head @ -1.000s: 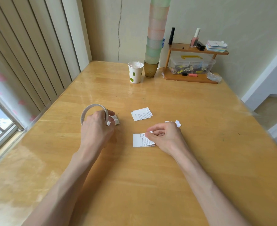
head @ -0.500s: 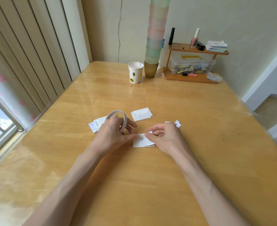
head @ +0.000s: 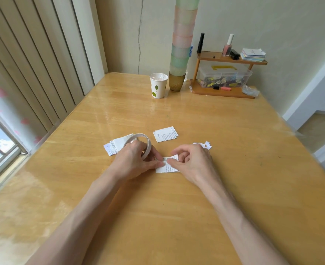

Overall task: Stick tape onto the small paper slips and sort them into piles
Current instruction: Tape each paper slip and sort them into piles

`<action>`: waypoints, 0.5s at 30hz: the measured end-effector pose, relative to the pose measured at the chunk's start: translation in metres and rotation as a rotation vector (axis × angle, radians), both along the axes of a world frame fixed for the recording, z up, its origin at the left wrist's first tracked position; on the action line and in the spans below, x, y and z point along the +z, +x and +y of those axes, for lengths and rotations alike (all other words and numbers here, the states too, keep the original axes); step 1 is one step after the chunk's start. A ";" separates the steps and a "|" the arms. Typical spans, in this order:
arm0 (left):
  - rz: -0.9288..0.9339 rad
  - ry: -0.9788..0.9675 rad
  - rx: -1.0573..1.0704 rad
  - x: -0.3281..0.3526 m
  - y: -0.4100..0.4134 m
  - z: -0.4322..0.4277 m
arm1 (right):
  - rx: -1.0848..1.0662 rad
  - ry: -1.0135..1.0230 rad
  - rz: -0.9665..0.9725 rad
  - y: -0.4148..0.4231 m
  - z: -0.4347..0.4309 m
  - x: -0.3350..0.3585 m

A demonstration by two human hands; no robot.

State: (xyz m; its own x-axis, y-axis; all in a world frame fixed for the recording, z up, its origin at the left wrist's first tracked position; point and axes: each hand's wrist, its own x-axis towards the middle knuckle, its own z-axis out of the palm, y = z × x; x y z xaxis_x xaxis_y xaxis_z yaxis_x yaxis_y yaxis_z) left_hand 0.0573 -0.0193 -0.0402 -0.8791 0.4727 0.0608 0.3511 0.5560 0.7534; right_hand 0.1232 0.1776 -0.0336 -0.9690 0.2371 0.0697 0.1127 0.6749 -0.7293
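Observation:
My left hand (head: 133, 161) holds a white tape roll (head: 144, 143) looped over its fingers, and its thumb reaches the left edge of a printed paper slip (head: 167, 167) on the wooden table (head: 234, 169). My right hand (head: 193, 160) presses its thumb on that same slip, with the other fingers curled above it. One pile of slips (head: 112, 147) lies left of the roll. Another pile of slips (head: 165, 134) lies behind the hands. Small torn paper bits (head: 205, 145) lie behind my right hand.
A paper cup (head: 158, 85) and a tall stack of coloured cups (head: 181, 44) stand at the table's far edge. To their right is a wooden shelf (head: 232, 60) with a clear box, bottles and cards. Blinds and a window run along the left side.
My left hand carried the tape roll rightward from the left pile to the slip under my right hand, uncovering the left pile. My right hand stayed on the slip.

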 end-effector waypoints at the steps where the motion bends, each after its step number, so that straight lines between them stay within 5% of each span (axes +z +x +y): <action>1: 0.000 -0.001 -0.002 0.000 0.000 0.000 | 0.010 0.045 0.017 0.000 0.001 0.001; 15: 0.006 0.003 -0.002 -0.003 -0.002 -0.001 | 0.066 0.018 0.040 -0.003 0.009 -0.005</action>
State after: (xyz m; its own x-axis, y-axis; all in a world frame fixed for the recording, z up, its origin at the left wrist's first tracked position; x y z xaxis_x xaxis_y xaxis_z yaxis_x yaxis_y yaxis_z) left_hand 0.0551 -0.0198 -0.0430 -0.8778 0.4744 0.0671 0.3566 0.5533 0.7528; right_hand 0.1204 0.1861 -0.0382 -0.9789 0.1707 0.1126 0.0380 0.6929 -0.7201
